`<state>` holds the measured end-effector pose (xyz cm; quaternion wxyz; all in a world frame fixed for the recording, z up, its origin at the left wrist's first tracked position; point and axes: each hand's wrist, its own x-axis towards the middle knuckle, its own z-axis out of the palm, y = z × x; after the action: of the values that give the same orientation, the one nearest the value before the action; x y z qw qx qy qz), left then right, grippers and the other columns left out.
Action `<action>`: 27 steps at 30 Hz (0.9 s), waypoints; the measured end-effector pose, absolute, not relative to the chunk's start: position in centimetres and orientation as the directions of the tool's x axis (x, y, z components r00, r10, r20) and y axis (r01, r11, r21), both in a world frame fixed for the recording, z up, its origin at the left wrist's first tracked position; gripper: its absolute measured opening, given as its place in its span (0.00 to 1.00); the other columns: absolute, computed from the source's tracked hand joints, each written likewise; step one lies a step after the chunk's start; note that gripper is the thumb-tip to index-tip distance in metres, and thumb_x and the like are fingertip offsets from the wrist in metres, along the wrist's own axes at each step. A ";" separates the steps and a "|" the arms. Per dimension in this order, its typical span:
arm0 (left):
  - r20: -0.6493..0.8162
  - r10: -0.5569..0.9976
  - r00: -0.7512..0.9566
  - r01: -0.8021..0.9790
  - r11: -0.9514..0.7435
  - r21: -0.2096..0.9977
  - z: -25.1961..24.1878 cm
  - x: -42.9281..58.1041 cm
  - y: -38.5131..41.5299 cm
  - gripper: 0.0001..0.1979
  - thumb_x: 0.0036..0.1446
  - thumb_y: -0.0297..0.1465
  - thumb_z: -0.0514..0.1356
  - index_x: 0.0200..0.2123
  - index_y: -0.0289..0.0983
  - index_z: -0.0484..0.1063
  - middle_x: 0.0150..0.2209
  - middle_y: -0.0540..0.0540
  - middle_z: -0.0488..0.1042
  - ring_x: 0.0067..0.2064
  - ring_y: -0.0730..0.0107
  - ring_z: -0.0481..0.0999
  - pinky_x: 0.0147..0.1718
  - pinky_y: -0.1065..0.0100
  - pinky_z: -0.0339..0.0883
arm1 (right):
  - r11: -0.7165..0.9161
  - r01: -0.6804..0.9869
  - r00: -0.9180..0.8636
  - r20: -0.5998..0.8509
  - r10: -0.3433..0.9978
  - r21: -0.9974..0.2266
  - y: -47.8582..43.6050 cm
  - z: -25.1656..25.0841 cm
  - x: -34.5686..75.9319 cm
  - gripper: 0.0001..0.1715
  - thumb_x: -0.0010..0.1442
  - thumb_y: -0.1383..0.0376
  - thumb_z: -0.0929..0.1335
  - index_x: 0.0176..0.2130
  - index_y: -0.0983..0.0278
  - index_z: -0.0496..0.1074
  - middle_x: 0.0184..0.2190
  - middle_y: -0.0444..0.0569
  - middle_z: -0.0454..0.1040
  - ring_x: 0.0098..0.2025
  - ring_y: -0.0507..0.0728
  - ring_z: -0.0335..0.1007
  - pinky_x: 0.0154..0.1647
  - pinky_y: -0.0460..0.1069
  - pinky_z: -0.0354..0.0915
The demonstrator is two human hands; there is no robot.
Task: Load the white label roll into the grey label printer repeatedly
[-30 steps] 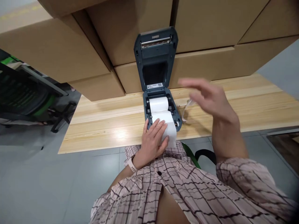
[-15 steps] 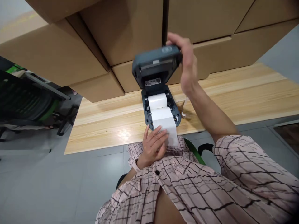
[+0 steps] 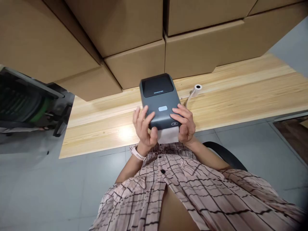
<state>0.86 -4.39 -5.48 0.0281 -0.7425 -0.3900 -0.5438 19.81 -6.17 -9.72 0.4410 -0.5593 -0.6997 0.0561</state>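
Note:
A dark grey label printer [image 3: 157, 101] rests near the front edge of the table, its lid down. White paper [image 3: 167, 135] sticks out of its front toward my body. My left hand [image 3: 145, 125] grips the front left corner, fingers on the lid and side, thumb at the front by the paper. At the front right corner my right hand [image 3: 184, 123] does the same, its fingertips on the lid top and its thumb beside the paper. The paper roll inside the printer is hidden by the lid.
Cardboard boxes [image 3: 134, 64] are stacked along the back of the wooden table [image 3: 96, 128]. Right of the printer lies a small white roll [image 3: 197, 88] with a loose strip trailing from it. A dark chair part [image 3: 226, 155] shows beside my right arm.
The printer's lid has swung down from raised to closed, covering the paper roll. My right hand has come down from the lid to the front right corner. My left hand has moved from paper to printer.

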 end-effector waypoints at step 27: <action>-0.287 0.883 0.371 0.012 0.305 0.952 -5.7 1.6 -11.2 0.29 0.58 0.57 0.67 0.32 0.34 0.79 0.29 0.45 0.78 0.30 0.70 0.72 0.32 0.67 0.67 | 0.671 0.485 0.178 0.815 0.552 -0.560 -4.5 -7.7 19.5 0.30 0.75 0.56 0.53 0.44 0.54 0.81 0.45 0.50 0.82 0.55 0.66 0.76 0.60 0.67 0.68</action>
<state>1.62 -11.17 -5.69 -0.6668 -0.4910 -0.4558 -0.3263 19.47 -4.49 -7.70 0.6520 -0.4046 -0.6408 0.0256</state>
